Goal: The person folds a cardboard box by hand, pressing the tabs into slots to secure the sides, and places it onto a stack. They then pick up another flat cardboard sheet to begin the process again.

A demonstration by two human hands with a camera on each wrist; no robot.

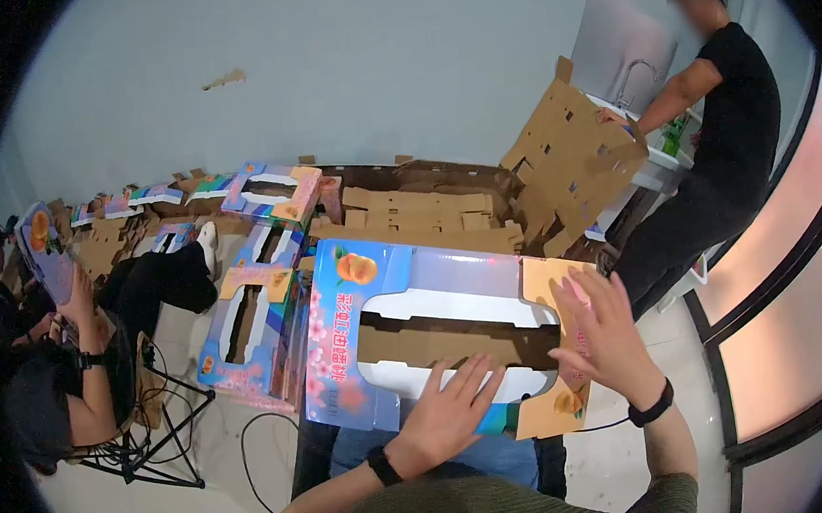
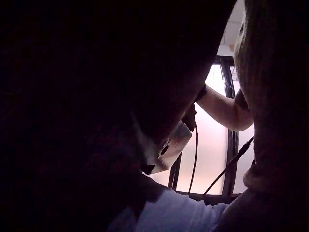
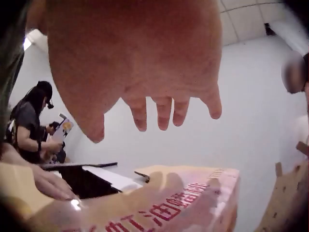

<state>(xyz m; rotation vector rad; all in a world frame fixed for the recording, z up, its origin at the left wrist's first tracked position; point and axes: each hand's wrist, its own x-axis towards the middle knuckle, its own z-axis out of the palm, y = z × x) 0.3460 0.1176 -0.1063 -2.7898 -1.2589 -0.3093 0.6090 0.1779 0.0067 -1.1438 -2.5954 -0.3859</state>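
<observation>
- The blue, pink and yellow printed cardboard box with an oblong top opening (image 1: 349,399) lies directly before the camera wearer, above the blue-clothed legs; what supports it cannot be confirmed.
- Left hand (image 1: 449,411): fingers straight and slightly parted, laid over the near side of the box, fingertips at the white flap beside the opening. It grips nothing visible.
- Right hand (image 1: 612,333): wide, fingers spread, above the yellow end panel. The right wrist view shows a gap between palm and box.
- White inner flaps (image 1: 410,377) border the opening; brown cardboard shows inside.
- Left of the box, near it, stand stacked printed cardboard boxes with cut openings (image 1: 215,351); more lie behind them.
- Beyond the box, flat brown cardboard pieces (image 1: 417,204) block the way toward the wall.
- Ahead and right, a person in black clothing (image 1: 739,110) holds a large, tilted brown cardboard sheet (image 1: 571,155), partly covering the white sink (image 1: 658,171).
- At far left, a seated person with a black wristband (image 1: 88,403) holds a printed cardboard piece (image 1: 44,254).
- The left wrist view is mostly dark; the left hand cannot be made out there.
</observation>
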